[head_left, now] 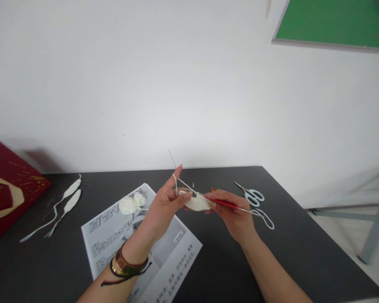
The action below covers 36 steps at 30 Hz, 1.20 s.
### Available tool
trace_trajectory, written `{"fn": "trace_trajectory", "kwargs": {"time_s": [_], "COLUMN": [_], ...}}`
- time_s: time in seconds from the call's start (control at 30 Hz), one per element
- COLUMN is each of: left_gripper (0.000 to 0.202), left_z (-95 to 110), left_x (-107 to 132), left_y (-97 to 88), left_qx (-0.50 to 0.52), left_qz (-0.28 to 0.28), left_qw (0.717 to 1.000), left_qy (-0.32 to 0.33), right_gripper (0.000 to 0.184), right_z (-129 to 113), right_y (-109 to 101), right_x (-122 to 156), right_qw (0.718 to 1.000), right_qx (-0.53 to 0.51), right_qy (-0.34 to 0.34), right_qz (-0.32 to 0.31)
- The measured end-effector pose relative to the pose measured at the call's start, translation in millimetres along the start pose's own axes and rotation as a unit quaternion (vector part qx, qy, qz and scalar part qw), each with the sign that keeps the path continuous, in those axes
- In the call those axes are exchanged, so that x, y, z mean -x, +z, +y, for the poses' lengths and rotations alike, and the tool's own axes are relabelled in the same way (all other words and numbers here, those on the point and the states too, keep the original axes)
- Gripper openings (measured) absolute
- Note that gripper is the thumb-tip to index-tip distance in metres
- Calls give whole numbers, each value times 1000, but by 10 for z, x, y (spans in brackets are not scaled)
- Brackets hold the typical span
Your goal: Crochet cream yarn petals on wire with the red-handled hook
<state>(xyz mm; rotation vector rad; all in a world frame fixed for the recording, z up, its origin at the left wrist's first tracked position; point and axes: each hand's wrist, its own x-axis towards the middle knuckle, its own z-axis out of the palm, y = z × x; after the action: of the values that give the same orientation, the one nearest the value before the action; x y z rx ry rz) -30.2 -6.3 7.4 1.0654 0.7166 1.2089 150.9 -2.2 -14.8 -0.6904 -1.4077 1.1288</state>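
Observation:
A small white crocheted piece (198, 203) is stretched between my two hands above the dark table. My left hand (166, 202) pinches its left end, with white yarn looped round the raised index finger. A thin wire (172, 157) sticks up beside that finger. In my right hand (230, 210) is a red-handled crochet hook (225, 203), its tip at the upper edge of the piece. A loose loop of white yarn (267, 219) trails to the right of this hand. The ball of white yarn (131, 204) lies behind my left wrist.
Printed paper sheets (186, 256) lie under my left arm. Light-blue scissors (254, 197) rest at the right, near a small orange item (212, 190). Two white crocheted leaf-shaped pieces (72, 200) with yarn tails lie left, beside a red bag (6, 189). A white wall (145, 84) stands behind.

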Motion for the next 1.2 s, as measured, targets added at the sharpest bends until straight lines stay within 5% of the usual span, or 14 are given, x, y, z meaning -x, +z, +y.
{"fn": "trace_trajectory", "kwargs": {"time_s": [0.2, 0.5, 1.2], "left_gripper": [86, 88, 82], "left_z": [-35, -7, -7], "left_x": [27, 45, 59], "left_y": [54, 84, 74], "left_qx": [31, 33, 33], "left_qz": [8, 13, 4], "left_qw": [999, 999, 999], "left_qy": [-17, -1, 8], "right_gripper": [17, 16, 16], "right_z": [-14, 26, 53], "right_y": [-1, 37, 17], "right_x": [-2, 15, 21], "right_qw": [999, 992, 994], "right_qx": [27, -103, -82], "right_qy": [1, 67, 62], "right_qz": [-21, -26, -30]}}
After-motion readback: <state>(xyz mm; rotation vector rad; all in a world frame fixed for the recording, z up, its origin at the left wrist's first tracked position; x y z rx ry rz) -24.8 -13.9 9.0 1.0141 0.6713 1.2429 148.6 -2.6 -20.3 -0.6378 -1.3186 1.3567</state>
